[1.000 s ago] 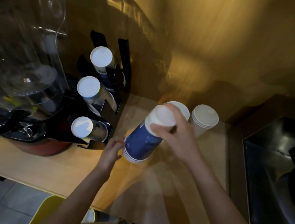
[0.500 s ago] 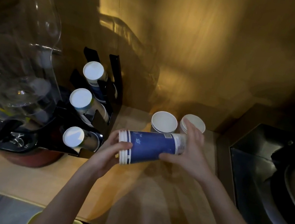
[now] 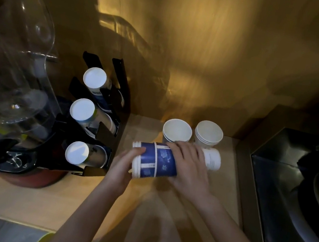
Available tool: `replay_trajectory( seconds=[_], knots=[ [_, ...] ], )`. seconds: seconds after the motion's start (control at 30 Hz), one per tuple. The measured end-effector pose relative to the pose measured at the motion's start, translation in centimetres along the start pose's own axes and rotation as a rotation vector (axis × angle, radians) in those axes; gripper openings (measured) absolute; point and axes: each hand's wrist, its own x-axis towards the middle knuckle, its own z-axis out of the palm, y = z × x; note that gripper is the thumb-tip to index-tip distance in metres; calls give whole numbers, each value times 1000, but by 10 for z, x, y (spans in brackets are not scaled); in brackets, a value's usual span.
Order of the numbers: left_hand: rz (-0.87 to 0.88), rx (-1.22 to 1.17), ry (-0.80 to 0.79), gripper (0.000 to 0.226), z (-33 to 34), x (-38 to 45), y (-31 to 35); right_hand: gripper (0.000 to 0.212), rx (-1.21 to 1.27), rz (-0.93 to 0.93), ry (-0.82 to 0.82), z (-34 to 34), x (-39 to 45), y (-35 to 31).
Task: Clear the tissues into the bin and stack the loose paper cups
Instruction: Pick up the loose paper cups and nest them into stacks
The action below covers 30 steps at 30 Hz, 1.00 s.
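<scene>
Blue paper-cup stack (image 3: 158, 160) held sideways above wooden surface (image 3: 14, 198): left hand (image 3: 124, 164) cups rim end, right hand (image 3: 188, 165) wraps middle. Two upright cup stacks (image 3: 177, 131) just behind.

Hands: 2, the left hand (image 3: 123, 167) and the right hand (image 3: 188, 168).

Horizontal cup stack (image 3: 160, 161): 1; individual cups in it cannot be counted.

Upright cup stacks near the counter's (image 3: 14, 198) back edge: 2, the left stack (image 3: 176, 132) and the right stack (image 3: 208, 134).

Black cup dispenser (image 3: 113, 100): 1, with 3 cup columns (image 3: 82, 109).
</scene>
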Motion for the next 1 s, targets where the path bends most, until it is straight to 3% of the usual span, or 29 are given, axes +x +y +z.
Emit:
replay_trajectory(
  seconds=[0.17, 0.3, 0.4, 0.6, 0.8, 1.0],
  knots=[
    [-119, -233, -47, 17, -11, 10, 5, 78, 20, 69, 78, -12, 12, 31],
    [-258, -498, 14, 32, -17, 15, 4, 69, 250, 187, 197, -37, 31, 39],
    [-321, -677, -20, 49, -19, 21, 3, 86, 608, 362, 333, -59, 46, 37],
    [-239, -751, -52, 48, -12, 30, 4, 88, 1021, 517, 548, -65, 73, 38],
    [-180, -793, 21, 43, -14, 29, -1, 96, 1050, 627, 399, -15, 77, 36],
    [-167, -752, 67, 44, -16, 32, 5, 108, 963, 597, 178, 20, 65, 39]
  ],
)
